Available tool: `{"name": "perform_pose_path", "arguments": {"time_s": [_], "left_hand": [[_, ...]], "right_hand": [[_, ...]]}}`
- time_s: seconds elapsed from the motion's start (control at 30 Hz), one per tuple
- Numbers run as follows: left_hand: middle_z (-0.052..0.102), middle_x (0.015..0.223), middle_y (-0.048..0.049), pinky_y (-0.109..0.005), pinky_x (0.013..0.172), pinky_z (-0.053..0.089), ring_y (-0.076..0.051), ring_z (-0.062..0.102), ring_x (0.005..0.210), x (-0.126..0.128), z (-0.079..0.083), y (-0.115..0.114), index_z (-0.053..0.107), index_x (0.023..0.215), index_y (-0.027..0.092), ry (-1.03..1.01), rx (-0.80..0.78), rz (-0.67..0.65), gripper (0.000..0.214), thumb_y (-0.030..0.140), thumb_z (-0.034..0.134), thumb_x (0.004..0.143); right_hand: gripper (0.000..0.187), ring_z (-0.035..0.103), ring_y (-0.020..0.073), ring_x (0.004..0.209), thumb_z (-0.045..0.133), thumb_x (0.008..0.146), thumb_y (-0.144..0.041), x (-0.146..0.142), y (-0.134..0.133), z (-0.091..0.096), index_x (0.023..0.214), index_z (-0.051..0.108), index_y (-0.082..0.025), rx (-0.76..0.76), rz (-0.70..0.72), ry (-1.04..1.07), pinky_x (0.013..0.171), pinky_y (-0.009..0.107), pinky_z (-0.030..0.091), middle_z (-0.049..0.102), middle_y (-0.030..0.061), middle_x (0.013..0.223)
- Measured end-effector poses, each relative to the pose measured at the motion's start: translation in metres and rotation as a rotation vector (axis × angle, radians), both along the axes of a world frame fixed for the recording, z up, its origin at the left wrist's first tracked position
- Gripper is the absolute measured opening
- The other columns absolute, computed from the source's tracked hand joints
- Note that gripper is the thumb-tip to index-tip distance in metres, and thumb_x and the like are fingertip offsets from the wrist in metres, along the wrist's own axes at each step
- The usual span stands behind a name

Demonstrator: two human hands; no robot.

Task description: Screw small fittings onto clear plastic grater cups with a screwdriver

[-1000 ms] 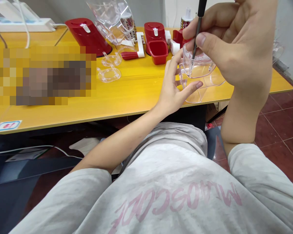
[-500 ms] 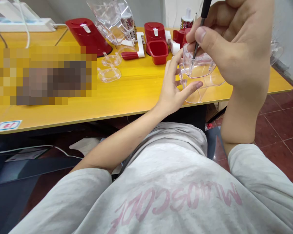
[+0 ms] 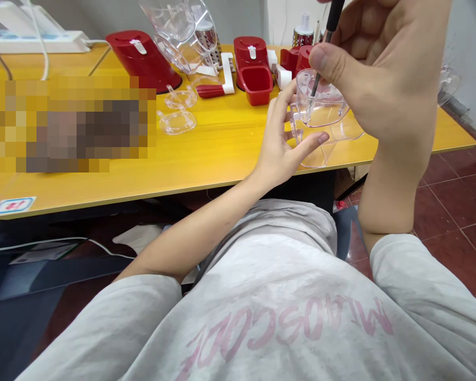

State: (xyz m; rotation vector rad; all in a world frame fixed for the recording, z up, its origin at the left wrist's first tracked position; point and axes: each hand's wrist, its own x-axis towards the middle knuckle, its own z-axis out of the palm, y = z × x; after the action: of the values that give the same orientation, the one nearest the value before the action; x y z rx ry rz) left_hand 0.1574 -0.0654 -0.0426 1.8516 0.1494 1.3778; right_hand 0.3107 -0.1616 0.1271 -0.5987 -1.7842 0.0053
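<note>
My left hand (image 3: 280, 143) grips the side of a clear plastic housing (image 3: 325, 114) at the table's front edge, thumb at the front and fingers behind. Above it, my right hand (image 3: 381, 69) is closed on a screwdriver (image 3: 333, 18) with a black handle. The screwdriver's metal shaft slants down into the top of the clear housing, its tip at a post on the left side. My right hand covers the housing's right upper part, and the screw itself is too small to make out.
Behind are a red base (image 3: 140, 61), another red base with a square spout (image 3: 256, 84), a red-handled white crank (image 3: 216, 89) and a large clear container (image 3: 182, 37). Two clear rings (image 3: 178, 121) lie left of my hands. A white power strip (image 3: 43, 42) sits at the back left.
My right hand's fingers have shifted a little around the screwdriver handle, the index finger lifting away from the shaft. My left hand and the clear housing stay in place.
</note>
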Motion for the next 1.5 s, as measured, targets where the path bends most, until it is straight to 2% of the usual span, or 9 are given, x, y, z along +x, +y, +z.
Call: {"name": "perform_pose_path", "arguments": {"time_s": [0.17,0.37,0.53,0.73,0.97,1.1,1.23,1.37,1.5], "left_hand": [[0.076,0.180,-0.0081,-0.067,0.124,0.077,-0.052,0.059,0.182,-0.001,0.003,-0.004,0.047,0.202,0.062,0.002,-0.028,0.016,0.120,0.082,0.105,0.099],[0.073,0.185,-0.0066,-0.066,0.121,0.079,-0.053,0.060,0.180,0.000,0.003,-0.005,0.054,0.198,0.063,-0.030,-0.086,0.008,0.119,0.073,0.111,0.095],[0.077,0.177,-0.0091,-0.064,0.118,0.079,-0.049,0.069,0.169,0.000,-0.001,-0.003,0.045,0.202,0.063,-0.002,-0.047,0.029,0.118,0.083,0.103,0.101],[0.071,0.186,-0.0085,-0.062,0.121,0.077,-0.050,0.063,0.177,0.000,-0.004,0.001,0.042,0.203,0.062,0.008,-0.003,0.021,0.117,0.083,0.100,0.105],[0.076,0.182,-0.0085,-0.064,0.121,0.078,-0.051,0.062,0.179,-0.003,0.001,-0.002,0.045,0.203,0.061,0.035,-0.028,0.049,0.119,0.087,0.100,0.101],[0.079,0.176,-0.0078,-0.068,0.120,0.078,-0.051,0.062,0.178,-0.001,-0.001,0.001,0.044,0.203,0.064,0.018,-0.024,-0.012,0.119,0.085,0.100,0.100],[0.074,0.184,-0.0088,-0.066,0.120,0.078,-0.051,0.065,0.176,-0.001,0.000,0.000,0.039,0.205,0.062,0.038,0.024,0.020,0.121,0.094,0.094,0.102],[0.067,0.193,-0.0105,-0.064,0.124,0.077,-0.052,0.064,0.178,-0.001,0.000,-0.002,0.038,0.206,0.059,0.040,-0.001,0.063,0.123,0.093,0.095,0.102],[0.068,0.193,-0.0064,-0.067,0.124,0.078,-0.052,0.060,0.182,0.004,-0.008,0.008,0.041,0.204,0.062,-0.034,0.014,-0.010,0.125,0.089,0.102,0.098]], "right_hand": [[0.045,0.082,-0.0005,0.087,0.067,0.093,0.000,-0.004,0.005,-0.004,0.130,0.084,-0.018,0.075,0.014,0.074,0.081,0.002,0.054,0.073,-0.0185,0.099],[0.057,0.090,0.0082,0.090,0.057,0.096,-0.017,0.002,0.007,-0.002,0.149,0.075,-0.009,0.054,-0.102,-0.054,0.077,0.012,0.068,0.082,-0.0153,0.092],[0.054,0.095,0.0114,0.098,0.050,0.097,-0.010,-0.008,0.000,-0.003,0.148,0.067,-0.016,0.052,-0.083,0.027,0.079,0.020,0.075,0.090,-0.0156,0.102],[0.047,0.097,0.0170,0.106,0.057,0.097,-0.015,-0.015,-0.015,0.006,0.143,0.066,-0.024,-0.130,-0.073,0.058,0.088,0.027,0.080,0.089,-0.0164,0.101],[0.027,0.082,0.0085,0.094,0.074,0.101,-0.015,-0.008,-0.003,0.005,0.126,0.077,-0.023,-0.063,-0.151,0.014,0.087,0.014,0.069,0.064,-0.0152,0.089],[0.044,0.077,0.0019,0.087,0.072,0.091,-0.009,-0.007,0.001,0.002,0.131,0.086,-0.019,0.061,-0.024,0.049,0.079,0.002,0.060,0.080,-0.0123,0.108],[0.044,0.073,0.0012,0.092,0.072,0.094,-0.010,-0.008,-0.003,0.001,0.136,0.086,-0.018,-0.118,-0.156,0.041,0.075,-0.001,0.055,0.090,-0.0076,0.135],[0.049,0.075,0.0005,0.083,0.070,0.088,-0.009,-0.007,0.007,-0.006,0.134,0.086,-0.020,0.083,-0.041,0.113,0.071,0.000,0.055,0.078,-0.0144,0.102],[0.056,0.080,0.0013,0.084,0.060,0.090,-0.008,-0.008,0.013,-0.011,0.141,0.082,-0.017,0.121,0.004,0.107,0.074,0.003,0.058,0.076,-0.0169,0.091]]}}
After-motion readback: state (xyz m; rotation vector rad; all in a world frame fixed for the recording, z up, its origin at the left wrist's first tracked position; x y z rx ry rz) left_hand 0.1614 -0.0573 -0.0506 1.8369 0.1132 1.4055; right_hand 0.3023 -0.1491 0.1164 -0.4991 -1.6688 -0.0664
